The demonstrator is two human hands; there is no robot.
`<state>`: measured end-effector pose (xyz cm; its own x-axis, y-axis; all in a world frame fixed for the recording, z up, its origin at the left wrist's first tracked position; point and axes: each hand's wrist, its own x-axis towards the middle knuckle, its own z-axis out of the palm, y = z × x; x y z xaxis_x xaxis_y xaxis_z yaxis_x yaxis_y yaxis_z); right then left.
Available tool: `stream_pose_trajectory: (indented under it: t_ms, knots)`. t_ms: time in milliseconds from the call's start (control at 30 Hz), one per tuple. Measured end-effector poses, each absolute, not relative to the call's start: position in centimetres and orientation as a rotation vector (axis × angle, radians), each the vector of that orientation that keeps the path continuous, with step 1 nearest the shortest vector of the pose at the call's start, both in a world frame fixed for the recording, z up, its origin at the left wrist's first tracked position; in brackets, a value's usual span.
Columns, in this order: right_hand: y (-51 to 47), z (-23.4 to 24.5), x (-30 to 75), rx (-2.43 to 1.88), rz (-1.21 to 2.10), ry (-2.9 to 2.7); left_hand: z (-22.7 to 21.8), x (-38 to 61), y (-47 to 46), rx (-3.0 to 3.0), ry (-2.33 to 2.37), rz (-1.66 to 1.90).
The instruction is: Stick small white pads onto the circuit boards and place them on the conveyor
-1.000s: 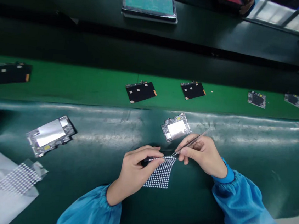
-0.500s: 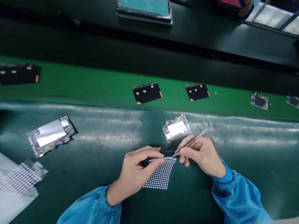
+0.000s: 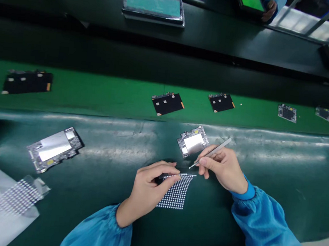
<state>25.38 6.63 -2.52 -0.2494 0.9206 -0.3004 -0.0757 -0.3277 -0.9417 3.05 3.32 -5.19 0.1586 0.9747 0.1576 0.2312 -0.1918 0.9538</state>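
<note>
My left hand (image 3: 149, 186) pinches the upper left edge of a small sheet of white dots (image 3: 177, 194) lying on the dark green mat. My right hand (image 3: 226, 166) is closed round thin metal tweezers (image 3: 210, 153), whose tip hangs just above the sheet's top right corner. Right behind the tweezers lies a small circuit board with a silver shield (image 3: 192, 141). Both arms wear blue sleeves.
A larger silver-shielded board (image 3: 53, 148) lies at left, with another dotted sheet on white paper (image 3: 6, 196) at the near left. On the green belt (image 3: 111, 94) ride several dark boards (image 3: 168, 103). A tablet (image 3: 153, 6) lies beyond; another person's hand (image 3: 267, 8) holds a screen.
My right hand has lifted the tweezers' tip up and away from the dotted sheet toward the small board. The boards on the belt have drifted right. My left hand has stayed put.
</note>
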Motion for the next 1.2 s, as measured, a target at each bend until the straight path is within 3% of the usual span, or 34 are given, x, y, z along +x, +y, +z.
stream_pose_trajectory:
  t_ms: [233,800,1200]
  knots:
    - [10.8,-2.8,23.5,-1.438,1.274,-1.286,-5.0,3.3,3.4,1.575,1.192,1.105]
    - [11.7,-4.8,22.4,-1.447,1.187,-1.355,-5.3,3.2,3.2,1.552,1.182,1.141]
    - [10.1,-5.3,23.1,-1.423,0.911,-1.610,-5.2,3.4,3.3,1.559,1.203,1.112]
